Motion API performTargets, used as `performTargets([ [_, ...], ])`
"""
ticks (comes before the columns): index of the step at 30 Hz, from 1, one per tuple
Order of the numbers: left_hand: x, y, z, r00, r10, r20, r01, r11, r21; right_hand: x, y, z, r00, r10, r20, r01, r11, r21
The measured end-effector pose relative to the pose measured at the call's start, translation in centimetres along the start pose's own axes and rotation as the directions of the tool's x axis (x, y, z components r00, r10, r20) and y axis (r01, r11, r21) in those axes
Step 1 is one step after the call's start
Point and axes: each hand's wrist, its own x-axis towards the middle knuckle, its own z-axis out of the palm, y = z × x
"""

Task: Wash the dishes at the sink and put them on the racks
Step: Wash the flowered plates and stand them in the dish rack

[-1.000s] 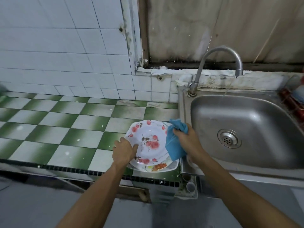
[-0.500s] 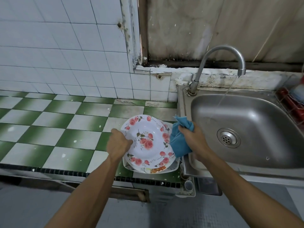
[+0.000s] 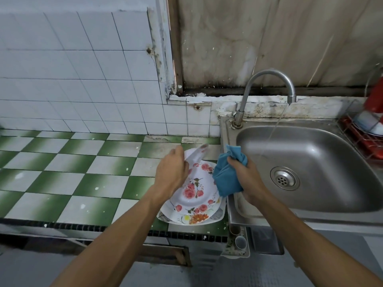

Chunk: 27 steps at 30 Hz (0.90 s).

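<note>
Steel sink (image 3: 228, 133) rim just beside plates (image 3: 192, 193)

Not much of the person shows, honestly, just two arms and hands. The left forearm (image 3: 124, 230) and right forearm (image 3: 300, 235) are both bare the whole visible length. They're lean, with a faint muscle line running along each. The left hand (image 3: 172, 172) is bare too, and its fingers are a bit smeared by blur. The right hand (image 3: 246, 179) is sharper, so the knuckles and wrist read clearly. Anything worn above the elbows is out of frame, so can't tell.
</note>
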Motion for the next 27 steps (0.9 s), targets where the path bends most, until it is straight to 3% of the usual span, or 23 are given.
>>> performTargets([
  [2, -0.1, 0.5, 0.0, 0.992, 0.124, -0.016, -0.122, 0.990, 0.072, -0.4, -0.4, -0.2, 1.000, 0.005, 0.014, -0.006, 0.999, 0.036],
  [4, 0.2, 1.2, -0.3, 0.987, 0.131, -0.091, -0.131, 0.991, 0.007, -0.9, -0.7, -0.8, 0.999, 0.019, 0.035, -0.021, 0.997, 0.074],
  [7, 1.1, 2.3, -1.9, 0.977, -0.135, -0.166, 0.066, 0.928, -0.367, -2.0, -2.2, -1.8, 0.993, 0.057, 0.107, -0.082, 0.964, 0.254],
  [9, 2.1, 3.9, -3.9, 0.936, -0.349, -0.052, 0.232, 0.719, -0.655, -2.7, -4.3, -2.5, 0.982, 0.008, 0.188, -0.081, 0.919, 0.386],
  [11, 2.4, 5.7, -5.3, 0.885, -0.453, 0.110, 0.327, 0.436, -0.838, -2.9, -6.6, -3.0, 0.975, -0.125, 0.184, 0.052, 0.932, 0.360],
  [13, 2.6, 7.5, -6.0, 0.866, -0.376, 0.329, 0.397, 0.119, -0.910, -2.0, -8.3, -3.0, 0.945, -0.306, 0.115, 0.293, 0.949, 0.118],
  [15, 2.3, 9.1, -5.8, 0.852, -0.236, 0.467, 0.472, -0.042, -0.881, -0.7, -8.7, -2.7, 0.876, -0.480, 0.051, 0.477, 0.842, -0.251],
  [17, 2.4, 11.0, -4.4, 0.840, -0.177, 0.514, 0.520, -0.012, -0.854, 1.1, -7.7, -2.4, 0.832, -0.546, 0.100, 0.495, 0.649, -0.578],
  [19, 2.5, 13.1, -2.4, 0.839, -0.180, 0.513, 0.532, 0.082, -0.842, 2.4, -6.0, -1.5, 0.842, -0.525, 0.123, 0.433, 0.521, -0.735],
  [21, 2.6, 14.4, -0.6, 0.840, -0.182, 0.511, 0.527, 0.052, -0.848, 2.0, -5.4, -0.7, 0.854, -0.484, 0.191, 0.433, 0.458, -0.776],
  [23, 3.2, 14.2, 0.1, 0.816, -0.209, 0.539, 0.546, -0.030, -0.837, 0.4, -5.2, -1.2, 0.832, -0.416, 0.366, 0.526, 0.385, -0.758],
  [25, 3.8, 13.4, 0.1, 0.784, -0.263, 0.562, 0.571, -0.049, -0.819, -2.0, -4.5, -3.9, 0.801, -0.266, 0.537, 0.599, 0.328, -0.731],
  [27, 4.5, 12.4, -0.6, 0.808, -0.296, 0.510, 0.557, 0.101, -0.824, -3.6, -2.7, -7.5, 0.791, -0.134, 0.597, 0.611, 0.221, -0.760],
])
